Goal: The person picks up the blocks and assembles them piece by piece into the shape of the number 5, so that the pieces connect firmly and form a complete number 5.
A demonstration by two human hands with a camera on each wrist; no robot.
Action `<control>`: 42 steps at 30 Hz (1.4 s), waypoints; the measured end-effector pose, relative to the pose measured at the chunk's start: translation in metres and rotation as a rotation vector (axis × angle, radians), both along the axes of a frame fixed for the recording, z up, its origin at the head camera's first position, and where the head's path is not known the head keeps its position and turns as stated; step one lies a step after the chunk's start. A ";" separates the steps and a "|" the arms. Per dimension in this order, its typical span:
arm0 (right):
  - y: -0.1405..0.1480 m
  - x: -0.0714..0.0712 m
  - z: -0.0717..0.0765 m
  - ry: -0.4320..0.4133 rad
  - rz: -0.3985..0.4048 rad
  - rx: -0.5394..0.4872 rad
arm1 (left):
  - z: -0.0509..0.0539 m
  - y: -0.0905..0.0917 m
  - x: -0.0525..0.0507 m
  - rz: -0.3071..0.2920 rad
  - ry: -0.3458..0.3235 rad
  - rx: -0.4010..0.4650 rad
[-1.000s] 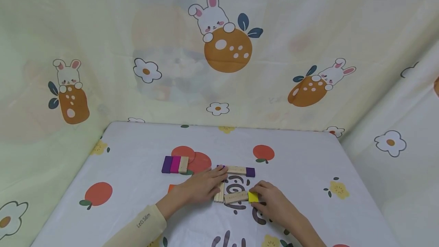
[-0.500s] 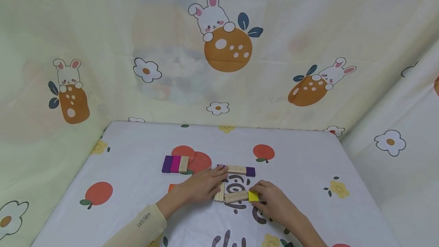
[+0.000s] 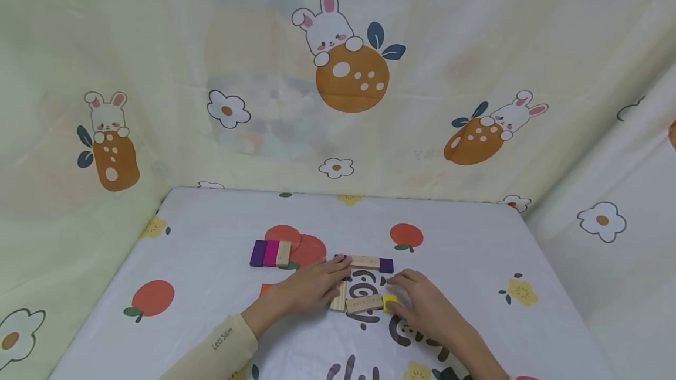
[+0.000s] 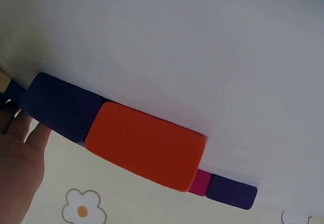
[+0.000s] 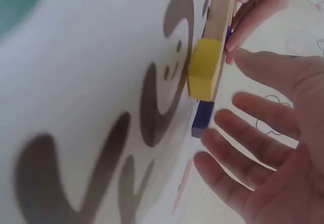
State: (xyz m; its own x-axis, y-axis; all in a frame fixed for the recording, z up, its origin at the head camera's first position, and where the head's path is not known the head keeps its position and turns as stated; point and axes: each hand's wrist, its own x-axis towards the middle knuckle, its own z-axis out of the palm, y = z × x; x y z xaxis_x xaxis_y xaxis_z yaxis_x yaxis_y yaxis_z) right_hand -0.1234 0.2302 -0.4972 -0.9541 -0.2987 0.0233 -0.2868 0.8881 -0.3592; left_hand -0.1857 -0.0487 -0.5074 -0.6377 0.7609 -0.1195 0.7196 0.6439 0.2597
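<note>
In the head view my left hand (image 3: 314, 285) lies over several small rectangular blocks, its fingers stretched out and partly hiding them. Its fingertips touch the row with a plain wooden block (image 3: 365, 262) and a purple end block (image 3: 386, 265). By its thumb, pale wooden blocks (image 3: 338, 298) stand lengthwise. A slanted wooden block (image 3: 364, 304) runs from there to a yellow block (image 3: 388, 299). My right hand (image 3: 425, 304) is beside the yellow block, fingers spread and holding nothing. The right wrist view shows a gap between these fingers and the yellow block (image 5: 205, 72).
Purple, magenta and wooden blocks (image 3: 270, 253) lie side by side at the back left. An orange block (image 3: 266, 289) is mostly hidden behind my left wrist; the left wrist view shows its orange face (image 4: 147, 145) beside a dark blue one (image 4: 63, 107). A printed white cloth (image 3: 465, 251) covers the table.
My right hand has let go of the yellow block and its fingers have spread, shifting slightly right and away. The yellow block and my left hand stay where they were.
</note>
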 end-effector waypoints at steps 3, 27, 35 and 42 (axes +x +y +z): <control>-0.004 -0.002 0.001 0.032 -0.018 0.019 | -0.001 -0.001 0.000 0.004 -0.001 -0.002; -0.015 -0.032 -0.013 0.097 0.074 0.245 | 0.000 -0.004 0.000 0.000 0.024 -0.005; -0.017 -0.033 -0.015 0.086 0.073 0.242 | -0.002 -0.006 0.000 0.010 0.023 -0.005; -0.017 -0.032 -0.012 0.051 0.040 0.207 | -0.001 -0.012 -0.005 0.062 -0.006 0.094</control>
